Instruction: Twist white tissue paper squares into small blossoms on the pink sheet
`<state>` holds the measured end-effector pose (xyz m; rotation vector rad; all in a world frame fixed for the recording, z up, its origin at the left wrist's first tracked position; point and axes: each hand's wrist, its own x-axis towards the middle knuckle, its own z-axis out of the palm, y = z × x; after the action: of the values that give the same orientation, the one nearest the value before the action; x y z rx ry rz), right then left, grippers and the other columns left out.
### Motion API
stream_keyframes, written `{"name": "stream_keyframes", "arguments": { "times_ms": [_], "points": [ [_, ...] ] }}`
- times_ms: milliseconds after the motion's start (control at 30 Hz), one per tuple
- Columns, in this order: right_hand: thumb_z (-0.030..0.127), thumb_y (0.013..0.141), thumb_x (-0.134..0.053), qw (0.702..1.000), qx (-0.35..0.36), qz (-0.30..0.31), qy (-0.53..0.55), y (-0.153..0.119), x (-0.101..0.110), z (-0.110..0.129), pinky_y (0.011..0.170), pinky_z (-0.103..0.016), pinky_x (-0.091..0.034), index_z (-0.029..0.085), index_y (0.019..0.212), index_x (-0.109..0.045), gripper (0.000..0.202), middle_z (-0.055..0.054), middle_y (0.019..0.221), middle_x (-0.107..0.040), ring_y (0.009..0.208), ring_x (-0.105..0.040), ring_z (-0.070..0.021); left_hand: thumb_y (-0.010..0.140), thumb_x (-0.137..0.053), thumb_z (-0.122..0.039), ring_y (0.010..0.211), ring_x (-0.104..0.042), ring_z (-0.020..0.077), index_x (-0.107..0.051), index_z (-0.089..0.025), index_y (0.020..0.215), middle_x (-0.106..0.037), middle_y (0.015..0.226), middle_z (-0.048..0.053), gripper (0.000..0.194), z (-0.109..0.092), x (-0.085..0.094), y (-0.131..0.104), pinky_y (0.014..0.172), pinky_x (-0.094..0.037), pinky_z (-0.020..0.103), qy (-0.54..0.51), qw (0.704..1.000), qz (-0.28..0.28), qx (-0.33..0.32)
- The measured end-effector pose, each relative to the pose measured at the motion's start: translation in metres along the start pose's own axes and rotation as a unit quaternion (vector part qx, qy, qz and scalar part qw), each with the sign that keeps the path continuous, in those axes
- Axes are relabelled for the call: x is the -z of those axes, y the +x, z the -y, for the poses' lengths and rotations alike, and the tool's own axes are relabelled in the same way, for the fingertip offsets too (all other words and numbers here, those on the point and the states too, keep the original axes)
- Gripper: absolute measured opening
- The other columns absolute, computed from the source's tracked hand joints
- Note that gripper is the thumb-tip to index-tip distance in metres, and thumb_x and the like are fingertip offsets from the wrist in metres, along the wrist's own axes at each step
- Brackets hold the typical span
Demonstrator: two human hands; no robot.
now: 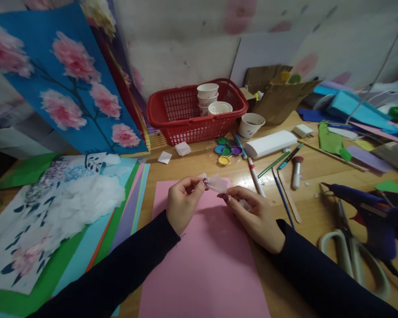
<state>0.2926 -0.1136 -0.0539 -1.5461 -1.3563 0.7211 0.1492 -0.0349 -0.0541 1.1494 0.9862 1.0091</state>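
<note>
Tissue piece (216,182), thin, pale and pinkish, pinched at opposite ends by left hand (183,201) and right hand (254,216), above the far edge of a flat pink paper sheet (202,265).
Risk, judged: tearing if the hands pull apart, since it looks flimsy. Drifting scraps could smear on open multicoloured plastic paint pots (226,151) near the far edge of the wooden table (310,212). Grey-handled metal scissors (353,254) crowd the dark right sleeve (318,269); blue plastic glue gun (373,207) beyond, toward the right edge.

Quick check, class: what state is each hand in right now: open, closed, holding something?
Left hand: closed, pinching one end of a thin pale-pink tissue-like piece.
Right hand: closed, pinching that piece's other end.
</note>
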Motion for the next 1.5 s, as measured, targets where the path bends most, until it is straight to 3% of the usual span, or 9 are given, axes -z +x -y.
{"name": "stream_keyframes", "arguments": {
  "times_ms": [300, 533, 733, 867, 1033, 1133, 1267, 1367, 1500],
  "points": [
    [0.035, 0.085, -0.053, 1.000, -0.022, -0.008, 0.000, 0.002, 0.001, 0.003, 0.054, -0.026, -0.040, 0.017, 0.085, -0.067, 0.023, -0.006, 0.077, -0.068, 0.071, -0.059, -0.0184, 0.068, -0.070, -0.028, 0.072, -0.064, 0.0113, -0.066, -0.012, 0.071, -0.069, 0.072, 0.003, 0.017, 0.004, -0.001, 0.002, 0.078, -0.051, 0.028, -0.126, 0.990, -0.017, 0.057],
    [0.037, 0.084, -0.052, 0.999, -0.028, -0.015, 0.000, 0.003, 0.001, 0.003, 0.051, -0.026, -0.038, 0.017, 0.080, -0.066, 0.025, -0.005, 0.071, -0.066, 0.061, -0.056, -0.0165, 0.066, -0.069, -0.021, 0.066, -0.062, 0.0090, -0.064, -0.013, 0.071, -0.067, 0.069, 0.000, 0.011, -0.001, 0.007, 0.015, 0.078, -0.052, 0.027, -0.209, 0.972, -0.093, 0.059],
    [0.034, 0.085, -0.052, 1.000, -0.015, 0.014, 0.002, 0.003, 0.001, -0.001, 0.058, -0.027, -0.042, 0.017, 0.079, -0.065, 0.023, -0.005, 0.073, -0.066, 0.069, -0.057, -0.0183, 0.063, -0.067, -0.012, 0.075, -0.066, 0.0140, -0.065, -0.013, 0.064, -0.069, 0.074, 0.003, 0.003, -0.010, 0.005, 0.009, 0.079, -0.054, 0.030, -0.307, 0.927, 0.063, 0.204],
    [0.033, 0.086, -0.051, 0.999, 0.004, 0.047, 0.012, 0.004, -0.002, 0.001, 0.059, -0.027, -0.042, 0.016, 0.082, -0.064, 0.022, -0.005, 0.074, -0.065, 0.066, -0.055, -0.0164, 0.067, -0.068, -0.016, 0.071, -0.066, 0.0147, -0.068, -0.011, 0.070, -0.070, 0.073, 0.006, 0.005, -0.008, 0.001, 0.003, 0.072, -0.055, 0.027, -0.288, 0.921, 0.127, 0.229],
    [0.039, 0.085, -0.051, 0.998, -0.011, 0.042, 0.040, 0.005, 0.000, 0.007, 0.054, -0.025, -0.040, 0.015, 0.082, -0.064, 0.027, -0.003, 0.068, -0.060, 0.060, -0.050, -0.0136, 0.069, -0.068, -0.015, 0.071, -0.066, 0.0120, -0.069, -0.010, 0.073, -0.071, 0.077, 0.006, 0.006, -0.007, -0.001, 0.005, 0.076, -0.054, 0.024, -0.258, 0.941, 0.111, 0.189],
    [0.045, 0.085, -0.049, 0.992, -0.058, 0.046, 0.101, 0.006, 0.003, 0.009, 0.044, -0.023, -0.031, 0.013, 0.084, -0.064, 0.035, 0.004, 0.052, -0.044, 0.046, -0.040, -0.0103, 0.069, -0.068, -0.017, 0.067, -0.065, 0.0116, -0.068, -0.011, 0.070, -0.070, 0.073, 0.005, 0.006, -0.019, 0.005, 0.007, 0.073, -0.054, 0.024, -0.215, 0.966, 0.069, 0.128],
    [0.048, 0.084, -0.051, 0.981, -0.087, 0.042, 0.168, 0.007, 0.004, 0.006, 0.040, -0.022, -0.023, 0.013, 0.085, -0.063, 0.037, 0.006, 0.051, -0.037, 0.042, -0.031, -0.0083, 0.065, -0.072, -0.017, 0.058, -0.061, 0.0098, -0.069, -0.012, 0.070, -0.069, 0.066, 0.003, 0.008, -0.053, 0.044, 0.009, 0.059, -0.050, 0.020, -0.117, 0.991, 0.031, 0.049],
    [0.049, 0.083, -0.052, 0.975, -0.089, 0.037, 0.198, 0.007, 0.004, 0.004, 0.040, -0.022, -0.022, 0.015, 0.082, -0.061, 0.035, 0.007, 0.051, -0.034, 0.042, -0.028, -0.0084, 0.066, -0.073, -0.021, 0.054, -0.058, 0.0084, -0.070, -0.014, 0.068, -0.068, 0.060, 0.000, 0.008, -0.079, 0.099, 0.008, 0.052, -0.045, 0.017, 0.127, 0.990, 0.000, -0.065],
    [0.049, 0.081, -0.055, 0.974, -0.088, 0.041, 0.204, 0.005, 0.004, 0.004, 0.040, -0.023, -0.020, 0.016, 0.075, -0.060, 0.034, 0.006, 0.051, -0.034, 0.042, -0.027, -0.0084, 0.071, -0.068, -0.018, 0.043, -0.051, 0.0050, -0.070, -0.012, 0.063, -0.062, 0.049, -0.003, 0.011, -0.098, 0.171, 0.002, 0.041, -0.035, 0.013, 0.221, 0.972, -0.030, -0.077]
  ]
}}
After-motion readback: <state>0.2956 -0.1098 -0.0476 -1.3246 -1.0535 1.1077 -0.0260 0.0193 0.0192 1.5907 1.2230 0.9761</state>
